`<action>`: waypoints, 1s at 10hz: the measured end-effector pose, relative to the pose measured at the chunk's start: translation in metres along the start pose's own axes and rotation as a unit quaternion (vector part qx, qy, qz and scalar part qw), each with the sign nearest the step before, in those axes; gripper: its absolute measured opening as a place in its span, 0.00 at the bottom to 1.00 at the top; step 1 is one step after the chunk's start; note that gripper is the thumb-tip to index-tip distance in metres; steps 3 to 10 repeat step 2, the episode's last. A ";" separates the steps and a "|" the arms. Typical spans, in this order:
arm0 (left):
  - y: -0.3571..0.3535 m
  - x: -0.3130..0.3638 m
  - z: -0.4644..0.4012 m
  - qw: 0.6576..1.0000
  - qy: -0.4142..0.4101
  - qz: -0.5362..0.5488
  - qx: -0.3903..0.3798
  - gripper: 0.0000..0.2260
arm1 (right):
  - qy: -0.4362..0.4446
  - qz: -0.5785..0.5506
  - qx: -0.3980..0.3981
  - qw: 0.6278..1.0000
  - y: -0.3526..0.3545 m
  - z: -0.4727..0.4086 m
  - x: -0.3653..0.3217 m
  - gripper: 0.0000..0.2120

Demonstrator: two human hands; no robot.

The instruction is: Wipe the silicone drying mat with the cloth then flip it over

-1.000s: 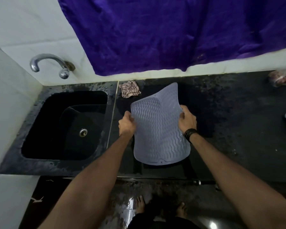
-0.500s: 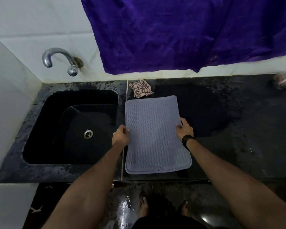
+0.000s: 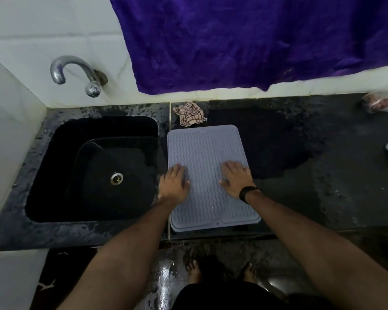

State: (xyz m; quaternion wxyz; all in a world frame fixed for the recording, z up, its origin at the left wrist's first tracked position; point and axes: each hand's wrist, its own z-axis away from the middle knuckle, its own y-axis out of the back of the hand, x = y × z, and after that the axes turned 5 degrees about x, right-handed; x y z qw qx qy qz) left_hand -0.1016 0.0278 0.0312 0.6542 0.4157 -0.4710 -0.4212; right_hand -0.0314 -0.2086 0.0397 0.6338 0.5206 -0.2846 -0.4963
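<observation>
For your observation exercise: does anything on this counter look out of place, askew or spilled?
A large dark wet-looking patch spreads over the counter right of the mat. The checked cloth lies crumpled behind it. The mat lies flat, slightly askew.

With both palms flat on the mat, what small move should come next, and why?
Probably lift the right hand off the mat and reach for the checked cloth lying crumpled just beyond the mat's far edge. The mat lies flat on the counter under both palms, the left hand can steady it, and neither hand holds the cloth.
</observation>
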 end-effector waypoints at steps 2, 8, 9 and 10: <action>0.008 0.012 0.005 0.995 0.005 -0.032 -0.097 0.34 | -0.012 0.022 -0.098 0.995 0.016 -0.003 -0.015 0.35; 0.008 0.012 0.005 0.995 0.005 -0.032 -0.097 0.34 | -0.012 0.022 -0.098 0.995 0.016 -0.003 -0.015 0.35; 0.008 0.012 0.005 0.995 0.005 -0.032 -0.097 0.34 | -0.012 0.022 -0.098 0.995 0.016 -0.003 -0.015 0.35; 0.008 0.012 0.005 0.995 0.005 -0.032 -0.097 0.34 | -0.012 0.022 -0.098 0.995 0.016 -0.003 -0.015 0.35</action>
